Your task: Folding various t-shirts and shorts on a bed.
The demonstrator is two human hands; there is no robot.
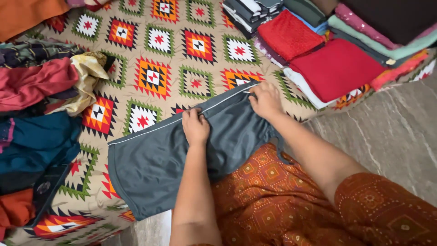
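Observation:
A grey garment with a thin white stripe along its top edge lies spread on a patterned bedspread and partly over my orange-clad lap. My left hand pinches the striped edge near its middle. At the garment's right end, my right hand grips the same edge. Both hands have their fingers curled into the cloth.
Loose clothes in pink, yellow, teal and orange are heaped at the left. Folded red, green and dark clothes are stacked at the upper right. A grey stone floor lies to the right of the bed edge.

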